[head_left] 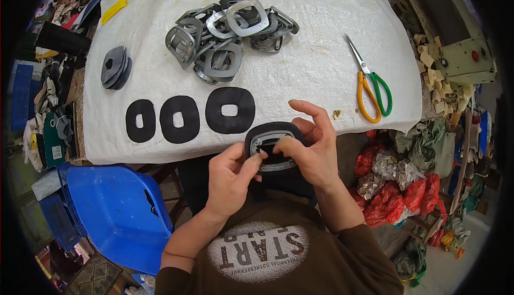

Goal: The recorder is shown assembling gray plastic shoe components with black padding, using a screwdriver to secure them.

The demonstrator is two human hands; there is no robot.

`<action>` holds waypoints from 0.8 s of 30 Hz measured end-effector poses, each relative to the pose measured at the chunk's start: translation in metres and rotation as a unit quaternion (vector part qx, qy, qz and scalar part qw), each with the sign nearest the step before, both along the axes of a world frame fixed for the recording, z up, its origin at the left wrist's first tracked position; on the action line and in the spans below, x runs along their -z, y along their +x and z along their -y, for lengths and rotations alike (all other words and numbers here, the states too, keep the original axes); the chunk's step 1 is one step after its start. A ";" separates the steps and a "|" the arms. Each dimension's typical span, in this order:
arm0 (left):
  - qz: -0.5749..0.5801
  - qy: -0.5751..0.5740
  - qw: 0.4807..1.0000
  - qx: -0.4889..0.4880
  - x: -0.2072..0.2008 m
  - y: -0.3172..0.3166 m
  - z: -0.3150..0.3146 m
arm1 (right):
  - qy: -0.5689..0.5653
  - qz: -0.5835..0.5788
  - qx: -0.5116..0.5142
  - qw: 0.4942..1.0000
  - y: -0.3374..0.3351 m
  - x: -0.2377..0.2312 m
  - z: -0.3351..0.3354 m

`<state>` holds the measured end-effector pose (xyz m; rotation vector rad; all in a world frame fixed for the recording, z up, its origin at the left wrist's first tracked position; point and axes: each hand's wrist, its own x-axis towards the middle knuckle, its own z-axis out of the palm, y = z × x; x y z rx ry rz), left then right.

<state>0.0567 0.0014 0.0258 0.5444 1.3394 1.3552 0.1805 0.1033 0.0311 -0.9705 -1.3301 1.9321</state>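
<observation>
A grey metal frame [255, 144], a rounded square, is between my hands at the table's near edge, with a black fabric piece [266, 127] around its outside. My left hand [232, 173] pinches the frame's left side, thumb at the inner rim. My right hand [317, 153] grips the right side; its thumb presses into the opening and its index finger stands raised. Fingers behind the frame are partly hidden. Beyond my left hand lie three flat pieces, a left black piece [141, 121], a middle black piece [180, 119] and a right black piece [230, 110], each with a central hole.
A pile of grey metal frames [227, 59] lies on the white woven table cover [316, 54]. Scissors [365, 81] with orange and green handles lie right; a stack of dark grey pieces [115, 68] lies left. A blue tub [110, 209] stands lower left, red bags [385, 204] lower right.
</observation>
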 end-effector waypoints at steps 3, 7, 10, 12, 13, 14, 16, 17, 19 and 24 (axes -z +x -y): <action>0.050 0.015 0.999 -0.009 -0.005 -0.001 -0.003 | -0.146 -0.177 0.013 0.973 -0.001 0.008 0.010; 0.083 0.045 0.994 -0.046 -0.003 -0.003 -0.003 | -0.179 -0.298 0.013 0.938 -0.003 0.009 0.024; 0.090 0.047 0.994 -0.046 -0.003 -0.002 -0.005 | -0.131 -0.260 0.016 0.957 -0.007 0.006 0.028; 0.121 0.026 0.991 -0.041 -0.006 -0.003 -0.007 | -0.149 -0.293 0.009 0.945 -0.005 0.006 0.029; 0.123 0.026 0.991 -0.040 -0.006 -0.001 -0.007 | -0.148 -0.292 0.010 0.945 -0.005 0.006 0.028; 0.138 0.027 0.989 -0.052 -0.006 0.002 -0.007 | -0.163 -0.307 0.009 0.938 -0.004 0.005 0.028; 0.153 0.028 0.986 -0.063 -0.004 0.004 -0.006 | -0.177 -0.322 0.008 0.930 -0.004 0.006 0.026; 0.143 0.039 0.987 -0.058 -0.003 0.004 -0.005 | -0.174 -0.330 -0.002 0.928 -0.005 0.007 0.026; 0.134 0.050 0.988 -0.052 -0.003 0.004 -0.005 | -0.171 -0.337 -0.010 0.926 -0.004 0.013 0.023; 0.070 0.027 0.994 -0.084 -0.008 0.002 -0.010 | -0.244 -0.351 0.001 0.904 -0.008 0.013 0.025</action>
